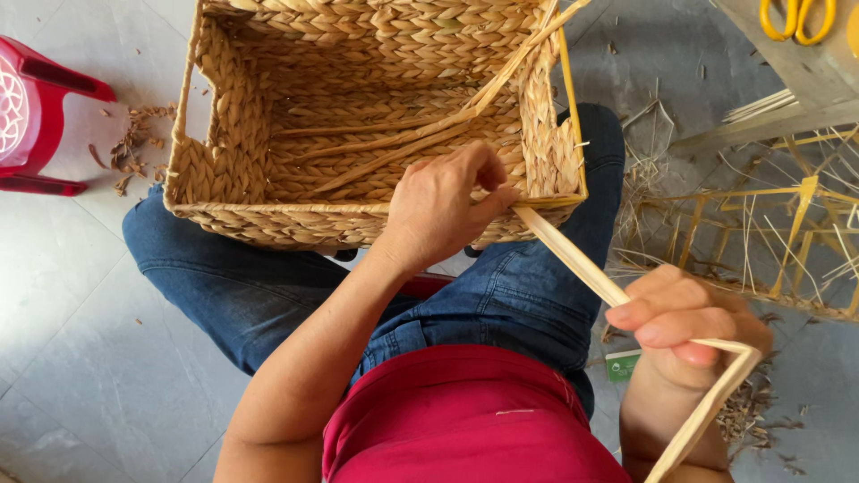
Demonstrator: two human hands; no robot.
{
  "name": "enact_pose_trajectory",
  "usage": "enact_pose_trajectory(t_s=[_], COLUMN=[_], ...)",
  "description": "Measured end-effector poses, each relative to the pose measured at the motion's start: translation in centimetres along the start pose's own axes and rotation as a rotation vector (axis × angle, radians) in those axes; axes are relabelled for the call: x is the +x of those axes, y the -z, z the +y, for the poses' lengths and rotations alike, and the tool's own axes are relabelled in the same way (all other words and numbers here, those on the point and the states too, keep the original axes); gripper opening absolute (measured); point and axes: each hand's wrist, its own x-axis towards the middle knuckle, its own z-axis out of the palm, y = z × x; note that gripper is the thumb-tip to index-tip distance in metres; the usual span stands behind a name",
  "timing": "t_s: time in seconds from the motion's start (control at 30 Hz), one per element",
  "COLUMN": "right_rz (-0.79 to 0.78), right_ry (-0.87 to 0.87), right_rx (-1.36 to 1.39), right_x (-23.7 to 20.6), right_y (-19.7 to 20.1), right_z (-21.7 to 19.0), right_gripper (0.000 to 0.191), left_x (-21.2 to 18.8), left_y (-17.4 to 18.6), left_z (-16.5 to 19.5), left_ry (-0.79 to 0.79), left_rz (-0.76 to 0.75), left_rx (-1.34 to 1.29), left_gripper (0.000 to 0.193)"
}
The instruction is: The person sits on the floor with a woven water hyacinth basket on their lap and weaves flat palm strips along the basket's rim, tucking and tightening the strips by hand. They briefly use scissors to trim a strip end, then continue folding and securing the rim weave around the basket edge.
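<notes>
The left hand (443, 210) is seen closed at the near rim of a woven basket (268, 170), close to the basket's near right corner, with thumb and fingers pinched on a flat pale fibre strip (573, 262) where it meets the rim. The right hand (684, 326) is held lower and further right, beside the right knee, closed around the same strip; the strip is drawn taut between the two hands and is bent past the right hand, its free end running down toward the bottom edge of the view.

The basket (rectangular, braided from tan fibre) is carried on the person's lap, across legs in blue jeans (268, 286), and is open at the top. Several loose strands (394, 143) are seen lying slantwise inside it, running up to its far right corner. A yellow frame edge (573, 107) shows along the basket's right rim.

On the grey tiled floor (80, 340), a red plastic stool (31, 116) stands to the left, with brown fibre scraps (134, 143) just beside it. To the right, a bare yellow frame (769, 233) lies among straw litter. Yellow-handled scissors (796, 18) rest on a wooden ledge at the upper right corner.
</notes>
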Motion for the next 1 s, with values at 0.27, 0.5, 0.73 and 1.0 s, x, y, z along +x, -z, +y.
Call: enact_pose_trajectory(t_s=[0.27, 0.5, 0.73, 1.0], right_rz=[0.169, 0.122, 0.038, 0.367], right_ry=[-0.059, 0.033, 0.055, -0.131], right_rx=[0.043, -0.089, -0.1, 0.099], right_x=[-3.0, -1.6, 0.6, 3.9], right_y=[3.2, 1.3, -1.2, -4.5], right_z=[0.2, -1.3, -2.2, -3.0], right_gripper=[0.036, 0.039, 0.045, 0.026], left_x=[-2.1, -2.2, -2.1, -1.9], left_y=[-0.9, -2.4, -2.2, -2.8], left_z=[-1.7, -2.4, -2.5, -1.8], left_ry=[-0.526, -0.521, -0.499, -0.51], left_rz=[0.213, 0.225, 0.186, 0.274], left_rx=[0.334, 0.485, 0.401, 0.4], left_gripper=[0.027, 0.039, 0.036, 0.028])
